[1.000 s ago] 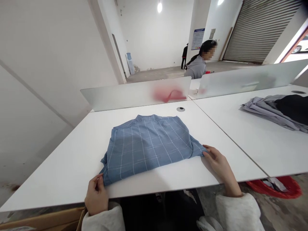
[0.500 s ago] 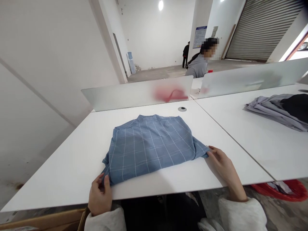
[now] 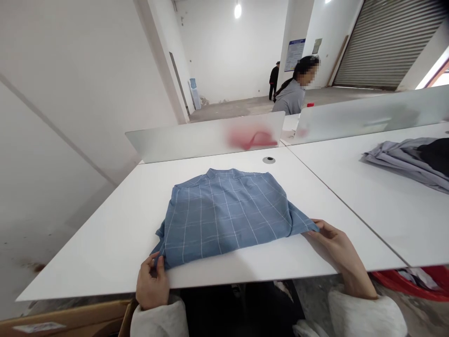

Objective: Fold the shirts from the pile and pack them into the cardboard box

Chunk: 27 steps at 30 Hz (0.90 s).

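A blue shirt [image 3: 228, 213] with a thin white check lies folded on the white table [image 3: 115, 243], its collar toward the far side. My left hand [image 3: 153, 283] pinches the shirt's near left corner, thumb and fingers closed on the cloth. At the other side, my right hand [image 3: 333, 241] grips the tip of a flap of cloth that sticks out from the shirt's right edge. That flap is drawn out to the right in a point. The underside of the shirt is hidden.
Frosted dividers [image 3: 206, 140] edge the table's far side. Grey and black clothes [image 3: 403, 161] lie at the right. A cardboard box [image 3: 115, 311] is below on the left, a red-rimmed container [image 3: 396, 283] below on the right. Beyond the divider is a person in grey [image 3: 293, 96].
My right hand has moved right and slightly nearer, pulling the shirt's flap further out. My left hand keeps its hold on the near left corner. The whole view has shifted slightly.
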{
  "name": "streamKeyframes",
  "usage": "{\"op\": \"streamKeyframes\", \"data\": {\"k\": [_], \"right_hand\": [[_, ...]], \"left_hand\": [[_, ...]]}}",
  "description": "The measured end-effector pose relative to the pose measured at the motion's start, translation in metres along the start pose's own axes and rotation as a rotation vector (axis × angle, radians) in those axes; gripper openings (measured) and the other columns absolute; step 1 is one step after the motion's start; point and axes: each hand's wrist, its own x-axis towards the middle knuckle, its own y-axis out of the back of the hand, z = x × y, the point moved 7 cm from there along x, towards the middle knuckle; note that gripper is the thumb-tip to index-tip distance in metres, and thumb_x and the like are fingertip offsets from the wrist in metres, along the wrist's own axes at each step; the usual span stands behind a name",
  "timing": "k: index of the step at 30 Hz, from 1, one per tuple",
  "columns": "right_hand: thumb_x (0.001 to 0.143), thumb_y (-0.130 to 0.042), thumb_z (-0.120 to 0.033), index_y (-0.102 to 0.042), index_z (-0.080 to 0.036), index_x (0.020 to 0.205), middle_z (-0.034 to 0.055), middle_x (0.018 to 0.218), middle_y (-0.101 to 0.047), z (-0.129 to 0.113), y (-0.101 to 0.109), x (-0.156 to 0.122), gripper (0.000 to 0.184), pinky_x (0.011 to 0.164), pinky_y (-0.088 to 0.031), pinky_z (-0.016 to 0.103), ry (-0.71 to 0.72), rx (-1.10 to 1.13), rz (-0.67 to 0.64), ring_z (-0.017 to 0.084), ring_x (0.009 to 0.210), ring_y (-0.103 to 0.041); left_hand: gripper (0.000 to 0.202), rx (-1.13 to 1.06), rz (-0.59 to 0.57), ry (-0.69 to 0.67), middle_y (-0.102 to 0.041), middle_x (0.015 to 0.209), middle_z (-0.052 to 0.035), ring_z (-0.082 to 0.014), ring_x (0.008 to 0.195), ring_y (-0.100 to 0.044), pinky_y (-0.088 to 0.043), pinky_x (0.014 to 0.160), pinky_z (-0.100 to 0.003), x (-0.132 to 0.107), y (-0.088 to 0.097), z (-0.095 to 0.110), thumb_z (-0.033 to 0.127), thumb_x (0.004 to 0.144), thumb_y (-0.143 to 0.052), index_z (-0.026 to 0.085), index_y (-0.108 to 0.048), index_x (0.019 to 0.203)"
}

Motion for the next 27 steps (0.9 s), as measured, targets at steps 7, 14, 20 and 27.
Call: {"op": "streamKeyframes", "data": {"k": [7,14,20,27], "right_hand": [[0.075,-0.063,-0.049,-0.062,-0.020,0.087,0.0051,0.086,-0.066,0.007,0.004,-0.002,0.032,0.075,-0.046,0.030,0.026,0.084,0.123,0.021,0.083,-0.059],[0.080,-0.051,-0.048,-0.059,-0.021,0.089,0.0047,0.089,-0.064,0.009,0.006,-0.003,0.029,0.083,-0.044,0.034,0.102,-0.026,0.230,0.021,0.088,-0.056],[0.081,-0.049,-0.045,-0.058,-0.022,0.085,0.0051,0.093,-0.065,0.009,0.006,-0.003,0.025,0.084,-0.045,0.033,0.150,-0.016,0.154,0.021,0.091,-0.057],[0.082,-0.042,-0.037,-0.056,-0.024,0.087,0.0048,0.095,-0.063,0.009,0.004,-0.011,0.020,0.085,-0.044,0.034,0.205,-0.208,0.187,0.021,0.092,-0.057]], "left_hand": [[0.031,0.088,0.079,0.031,-0.066,0.081,-0.0044,-0.0180,0.067,-0.056,-0.033,0.055,-0.026,-0.001,0.000,-0.004,0.040,0.083,-0.046,0.022,-0.063,0.101],[0.030,0.162,0.104,-0.034,-0.063,0.075,-0.0043,-0.0171,0.059,-0.048,-0.025,0.050,-0.025,0.001,-0.002,0.000,0.035,0.087,-0.040,0.022,-0.063,0.102],[0.030,0.190,0.069,0.034,-0.057,0.065,-0.0017,-0.0159,0.049,-0.042,-0.028,0.048,-0.027,0.007,-0.005,-0.014,0.035,0.086,-0.040,0.024,-0.060,0.106],[0.035,0.142,0.119,-0.457,-0.062,0.112,-0.0154,-0.0318,0.110,-0.055,-0.044,0.092,-0.048,-0.021,0.003,0.069,0.034,0.089,-0.038,0.014,-0.055,0.111]]}}
